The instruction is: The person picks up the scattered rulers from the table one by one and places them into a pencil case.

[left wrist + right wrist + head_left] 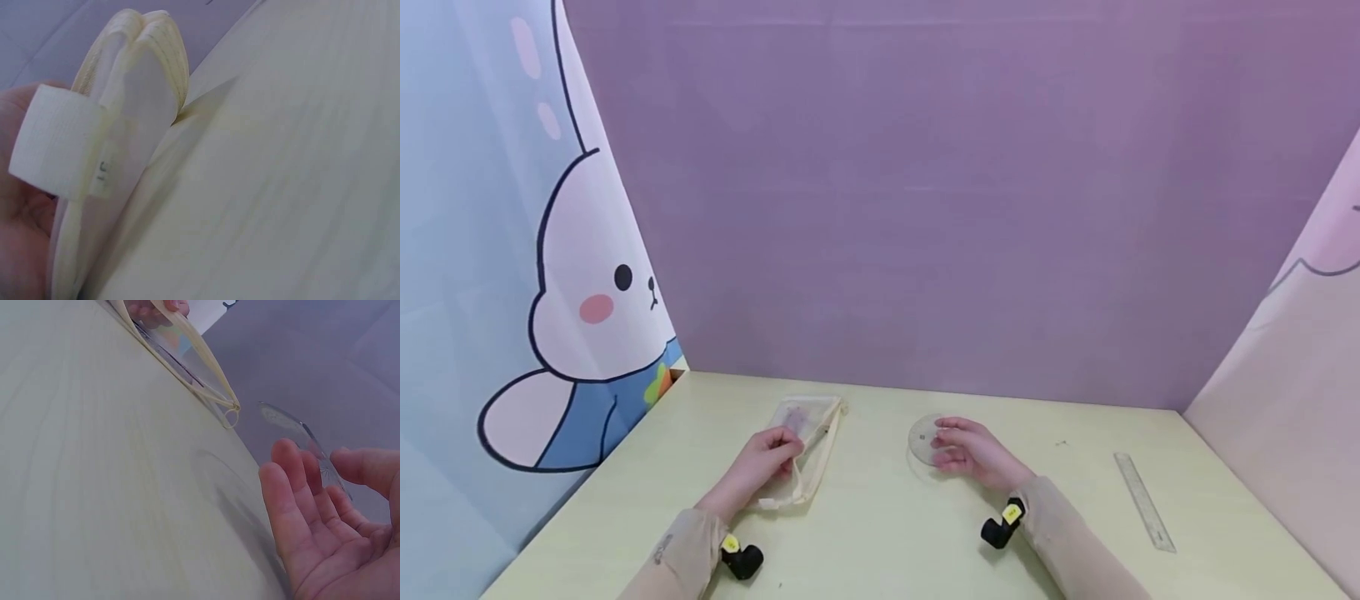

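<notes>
My left hand [765,458] pinches the near edge of a translucent zip pouch [795,410] with cream trim, and its mouth gapes toward the right. In the left wrist view the pouch [134,94] shows a white fabric tab. Something purple shows through its side. My right hand [973,454] holds a clear round protractor [921,442] between thumb and fingers, tilted up off the table. Radial lines mark the middle of the protractor [294,428] in the right wrist view, where its far part shows beyond the fingers.
A clear ruler [1144,502] lies on the pale table [865,533] at the right. Small dark marks [1062,443] show between it and my right hand. A purple backdrop [925,200] stands behind the table, with printed curtains at both sides.
</notes>
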`<state>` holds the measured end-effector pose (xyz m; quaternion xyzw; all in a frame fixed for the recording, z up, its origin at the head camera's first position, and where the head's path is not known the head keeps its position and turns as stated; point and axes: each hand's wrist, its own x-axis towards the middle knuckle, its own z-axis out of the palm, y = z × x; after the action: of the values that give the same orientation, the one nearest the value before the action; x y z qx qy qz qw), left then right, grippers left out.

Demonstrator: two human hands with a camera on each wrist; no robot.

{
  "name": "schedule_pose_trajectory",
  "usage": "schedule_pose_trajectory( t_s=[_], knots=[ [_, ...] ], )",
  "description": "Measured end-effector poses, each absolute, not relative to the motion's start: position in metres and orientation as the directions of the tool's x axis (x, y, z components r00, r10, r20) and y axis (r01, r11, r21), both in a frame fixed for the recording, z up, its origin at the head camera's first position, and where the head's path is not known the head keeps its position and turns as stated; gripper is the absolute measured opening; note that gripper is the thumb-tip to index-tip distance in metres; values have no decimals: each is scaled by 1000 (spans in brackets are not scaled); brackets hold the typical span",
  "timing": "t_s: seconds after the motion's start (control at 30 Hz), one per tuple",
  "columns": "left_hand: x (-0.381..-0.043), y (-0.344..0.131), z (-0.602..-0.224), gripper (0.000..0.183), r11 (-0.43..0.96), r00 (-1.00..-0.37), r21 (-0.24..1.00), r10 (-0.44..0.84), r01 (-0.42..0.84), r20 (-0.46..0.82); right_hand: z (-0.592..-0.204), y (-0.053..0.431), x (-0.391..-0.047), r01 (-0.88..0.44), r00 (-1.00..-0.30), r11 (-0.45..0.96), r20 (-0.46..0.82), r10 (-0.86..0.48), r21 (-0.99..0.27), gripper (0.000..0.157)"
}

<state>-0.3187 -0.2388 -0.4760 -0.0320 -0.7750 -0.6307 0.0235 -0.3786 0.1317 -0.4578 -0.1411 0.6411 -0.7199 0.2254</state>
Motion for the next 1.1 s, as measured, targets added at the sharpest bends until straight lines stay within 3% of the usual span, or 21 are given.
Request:
schedule_pose_trajectory(
  t_s=[0.5,1.1],
  knots=[
    [-323,-232,-469,11,169,-999,984,7,49,49,-451,98,-384,140,-844,-53,-91,-529,-989,45],
    [-319,-227,-456,5,191,-991,974,-42,119,129,-438,60,-386,178,-826,-10,-144,-545,-984,39]
  ],
)
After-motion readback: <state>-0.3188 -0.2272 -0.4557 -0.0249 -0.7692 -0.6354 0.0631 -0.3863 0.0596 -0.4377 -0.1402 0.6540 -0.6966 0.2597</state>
